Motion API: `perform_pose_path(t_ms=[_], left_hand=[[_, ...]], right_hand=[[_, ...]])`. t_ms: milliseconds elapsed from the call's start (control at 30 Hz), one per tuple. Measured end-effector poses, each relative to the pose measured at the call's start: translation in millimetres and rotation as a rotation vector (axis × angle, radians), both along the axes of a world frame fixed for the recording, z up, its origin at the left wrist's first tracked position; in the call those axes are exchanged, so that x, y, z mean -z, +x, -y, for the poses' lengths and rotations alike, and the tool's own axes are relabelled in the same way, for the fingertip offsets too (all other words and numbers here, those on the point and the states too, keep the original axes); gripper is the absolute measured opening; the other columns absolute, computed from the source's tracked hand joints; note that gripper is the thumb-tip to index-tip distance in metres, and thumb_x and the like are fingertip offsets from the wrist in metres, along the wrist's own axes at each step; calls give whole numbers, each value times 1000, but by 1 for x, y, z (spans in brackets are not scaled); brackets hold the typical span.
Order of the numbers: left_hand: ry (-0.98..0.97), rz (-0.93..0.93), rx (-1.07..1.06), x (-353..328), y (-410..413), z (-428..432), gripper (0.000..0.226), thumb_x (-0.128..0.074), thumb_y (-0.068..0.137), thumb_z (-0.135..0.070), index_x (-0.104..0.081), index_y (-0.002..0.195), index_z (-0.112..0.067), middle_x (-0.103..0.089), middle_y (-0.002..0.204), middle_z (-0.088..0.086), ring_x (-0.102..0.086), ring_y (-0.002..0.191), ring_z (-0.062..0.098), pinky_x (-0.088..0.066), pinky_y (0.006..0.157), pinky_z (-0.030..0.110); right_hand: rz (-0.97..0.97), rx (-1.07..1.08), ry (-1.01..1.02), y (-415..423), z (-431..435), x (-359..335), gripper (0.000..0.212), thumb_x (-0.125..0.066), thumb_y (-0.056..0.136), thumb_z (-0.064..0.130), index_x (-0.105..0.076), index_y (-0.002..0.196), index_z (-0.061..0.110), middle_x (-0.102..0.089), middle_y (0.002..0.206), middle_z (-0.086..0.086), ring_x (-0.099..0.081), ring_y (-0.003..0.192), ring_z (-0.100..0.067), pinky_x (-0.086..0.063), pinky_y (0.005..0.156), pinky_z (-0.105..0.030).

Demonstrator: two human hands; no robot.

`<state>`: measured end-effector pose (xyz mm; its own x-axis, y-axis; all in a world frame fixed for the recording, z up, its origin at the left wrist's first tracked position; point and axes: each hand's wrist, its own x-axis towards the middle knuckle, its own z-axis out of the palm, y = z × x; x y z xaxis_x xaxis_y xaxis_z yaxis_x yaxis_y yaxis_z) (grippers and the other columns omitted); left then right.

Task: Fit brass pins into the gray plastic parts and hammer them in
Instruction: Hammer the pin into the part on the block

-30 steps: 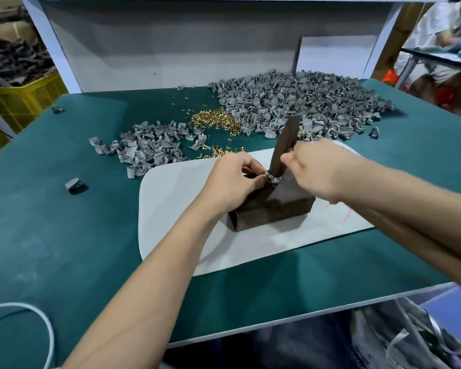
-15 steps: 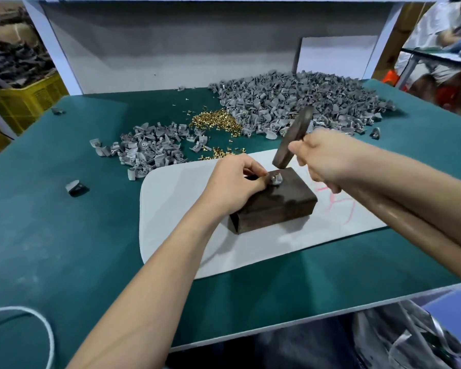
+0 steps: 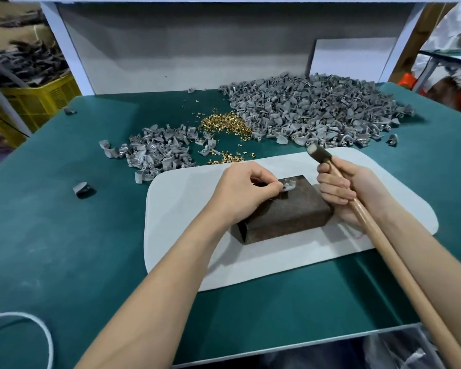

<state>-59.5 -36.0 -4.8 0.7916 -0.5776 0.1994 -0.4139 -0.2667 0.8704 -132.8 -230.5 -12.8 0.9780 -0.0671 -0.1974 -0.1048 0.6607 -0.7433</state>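
The left hand (image 3: 240, 193) pinches a small gray plastic part (image 3: 288, 185) on the far edge of a dark, rusty metal block (image 3: 290, 211). The right hand (image 3: 349, 190) grips a hammer (image 3: 320, 155) by its smooth wooden handle, beside the block. Glinting brass pins (image 3: 225, 123) are heaped on the green table (image 3: 64, 235).

Bench count: five singles, one pair, two kinds past counting.

One mat (image 3: 186, 209), one block (image 3: 290, 211), one hammer (image 3: 391, 251), one crate (image 3: 37, 99), one cable (image 3: 37, 331). Two hands: left hand (image 3: 240, 193), right hand (image 3: 349, 190). One part (image 3: 288, 185) on the block. Uncounted parts lie in a big heap (image 3: 311, 113) and a small heap (image 3: 157, 153), with at least three strays (image 3: 83, 189) (image 3: 69, 111) (image 3: 393, 139). The pins (image 3: 225, 123) form two patches, uncountable.
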Motion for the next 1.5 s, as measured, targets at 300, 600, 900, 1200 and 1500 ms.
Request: perform_pose_path(t_ms=[300, 600, 900, 1200, 1500], left_hand=[[10, 39, -6, 3, 0, 0, 10, -72, 79, -13, -70, 70, -18, -70, 79, -6, -63, 77, 6, -52, 80, 27], [22, 277, -5, 0, -5, -2, 14, -65, 78, -9, -54, 78, -18, -63, 75, -8, -61, 76, 4, -45, 71, 14], [24, 374, -27, -4, -6, -1, 12, -70, 81, -9, -74, 90, -15, -63, 83, -3, -57, 71, 1, -36, 74, 1], [58, 407, -30, -5, -12, 3, 8, -69, 85, -16, -74, 91, -14, -67, 88, 3, -60, 81, 12, -44, 79, 20], [42, 349, -79, -4, -14, 6, 12, -71, 83, -21, -76, 92, -14, -69, 88, 3, -62, 84, 18, -47, 83, 31]], right_hand=[[-31, 3, -124, 2, -4, 0, 33, -28, 97, 29, -42, 74, 11, -28, 37, 6, -26, 21, -3, -24, 22, -16], [-113, 30, -364, 1, -8, -4, 36, -26, 101, 31, -42, 75, 12, -28, 38, 6, -25, 21, -4, -24, 26, -12], [-222, 199, -1016, -20, -34, -27, 32, -42, 99, 25, -45, 72, 8, -34, 34, 0, -29, 23, -16, -23, 32, -15], [-300, 194, -1505, -18, -49, -40, 35, -43, 98, 32, -45, 72, 9, -47, 55, -7, -42, 23, -18, -35, 41, -26], [-344, 133, -1718, -19, -60, -52, 39, -39, 100, 33, -38, 67, 12, -49, 62, -8, -42, 20, -15, -32, 30, -19]])
